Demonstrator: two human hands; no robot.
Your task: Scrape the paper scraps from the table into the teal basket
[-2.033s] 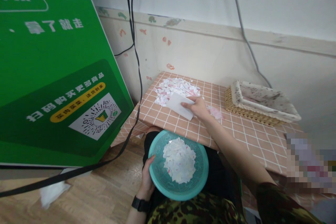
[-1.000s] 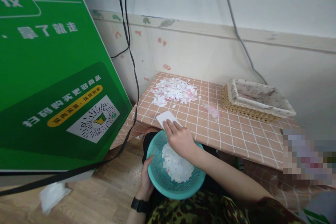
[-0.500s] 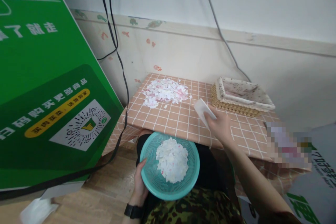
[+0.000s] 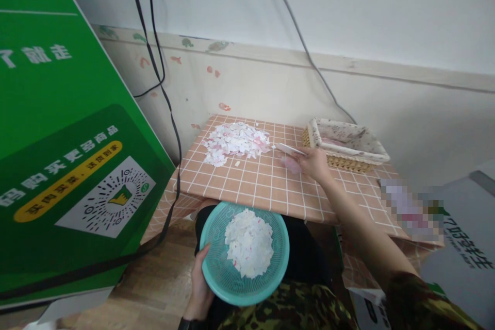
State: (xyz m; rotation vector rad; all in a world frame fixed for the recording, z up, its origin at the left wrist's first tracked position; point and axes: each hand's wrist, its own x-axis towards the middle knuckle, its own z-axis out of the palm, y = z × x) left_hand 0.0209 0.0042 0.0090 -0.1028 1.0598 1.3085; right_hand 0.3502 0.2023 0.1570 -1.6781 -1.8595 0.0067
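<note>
My left hand (image 4: 201, 278) grips the left rim of a round turquoise plastic colander (image 4: 216, 283), which rests over my lap. Inside lies a heap of torn white paper scraps (image 4: 249, 245) with a few pink bits. Over the table, my right hand (image 4: 314, 163) is closed on a flat white slab (image 4: 286, 149), turned nearly edge-on; I cannot make out its exact kind. Beneath it a pinkish patch (image 4: 291, 164) shows, blurred. Left of that hand, a loose pile of white and pink paper scraps (image 4: 234, 142) is spread on the tablecloth.
A wicker basket (image 4: 348, 160) with a patterned lining stands on the checked tablecloth (image 4: 247, 185) against the wall. A tall green panel (image 4: 96, 129) and a hanging black strap (image 4: 174, 129) are at the left. A pixelated item (image 4: 410, 209) lies at the table's right end.
My right hand has tilted the white slab from face-up to nearly edge-on, and the pinkish patch now shows beneath. My left hand still holds the colander. The view has shifted slightly.
</note>
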